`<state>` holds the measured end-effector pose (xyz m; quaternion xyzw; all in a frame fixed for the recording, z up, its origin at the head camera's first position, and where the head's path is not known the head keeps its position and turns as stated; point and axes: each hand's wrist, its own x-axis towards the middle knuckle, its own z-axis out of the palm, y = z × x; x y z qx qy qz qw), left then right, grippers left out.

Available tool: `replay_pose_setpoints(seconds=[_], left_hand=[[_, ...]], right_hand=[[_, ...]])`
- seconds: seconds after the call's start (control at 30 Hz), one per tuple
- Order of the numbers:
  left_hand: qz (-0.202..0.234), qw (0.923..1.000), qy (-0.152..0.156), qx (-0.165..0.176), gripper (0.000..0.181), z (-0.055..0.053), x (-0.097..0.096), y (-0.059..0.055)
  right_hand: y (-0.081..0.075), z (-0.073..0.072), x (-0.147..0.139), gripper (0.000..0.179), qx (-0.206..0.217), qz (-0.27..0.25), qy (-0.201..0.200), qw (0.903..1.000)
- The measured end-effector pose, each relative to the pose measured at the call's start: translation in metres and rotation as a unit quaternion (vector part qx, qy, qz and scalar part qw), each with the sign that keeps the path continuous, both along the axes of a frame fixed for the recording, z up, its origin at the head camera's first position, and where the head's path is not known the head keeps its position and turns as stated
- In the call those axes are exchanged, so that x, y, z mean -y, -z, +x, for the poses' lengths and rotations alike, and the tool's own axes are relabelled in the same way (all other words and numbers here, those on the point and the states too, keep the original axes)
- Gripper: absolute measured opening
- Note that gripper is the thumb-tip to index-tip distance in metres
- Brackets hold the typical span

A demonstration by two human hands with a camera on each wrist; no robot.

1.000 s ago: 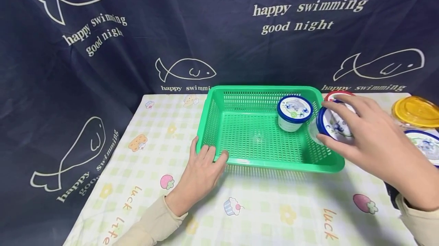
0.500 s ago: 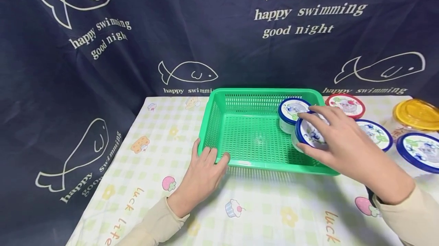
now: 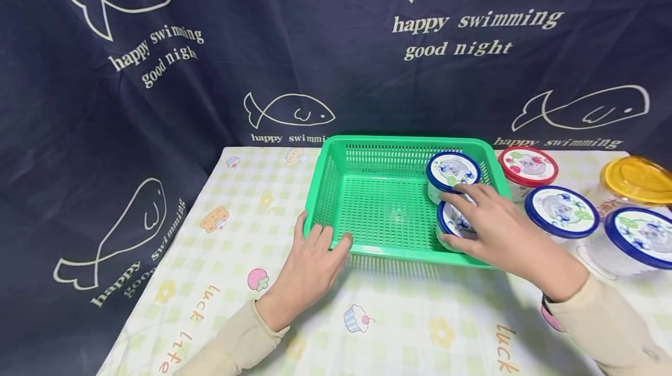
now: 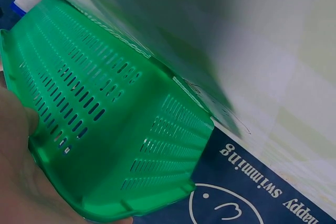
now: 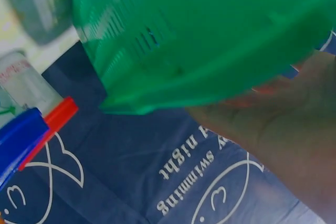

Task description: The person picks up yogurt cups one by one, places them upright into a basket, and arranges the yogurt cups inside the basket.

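A green plastic basket [image 3: 399,255] with slotted walls stands on the table. My left hand [image 3: 308,271] grips its near left corner, fingers hooked over the rim; the left wrist view shows the basket's outer wall [image 4: 89,129] beside that hand. Inside the basket's near right corner, my right hand [image 3: 504,233] holds a blue-lidded clear plastic tub [image 3: 451,218] by its lid, the palm side hidden. Just behind it, a second blue-lidded tub [image 3: 452,167] sits upright in the basket. In the right wrist view, the basket hides the held tub and most of the fingers.
Right of the basket stand a red-lidded tub [image 3: 528,166], two blue-lidded tubs, one nearer [image 3: 562,211] and one farther right [image 3: 641,236], and a yellow-lidded container [image 3: 637,181]. A checked tablecloth [image 3: 399,317] covers the table, and a dark fish-print curtain [image 3: 367,73] hangs behind.
My right hand has carried the blue-lidded tub leftward over the basket's right rim and down into its near right corner. My left hand stays on the basket's corner.
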<state>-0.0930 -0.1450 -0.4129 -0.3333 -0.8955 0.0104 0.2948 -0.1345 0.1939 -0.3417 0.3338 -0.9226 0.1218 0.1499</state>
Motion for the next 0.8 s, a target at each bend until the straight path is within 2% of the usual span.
replay_pose_setpoints(seconds=[0.23,0.57,0.8], left_hand=[[-0.002,1.0000,0.001,0.005,0.040,0.000,0.000,0.001],[0.001,1.0000,0.001,0.005,0.041,0.000,0.000,0.000],[-0.003,1.0000,0.000,0.006,0.040,0.001,-0.001,0.000]], right_hand=[[0.009,-0.003,0.001,0.067,0.017,0.014,0.005,0.9997],[0.012,-0.007,0.001,0.070,0.056,0.008,0.018,0.9982],[0.014,-0.008,0.000,0.072,0.066,0.002,0.029,0.9974]])
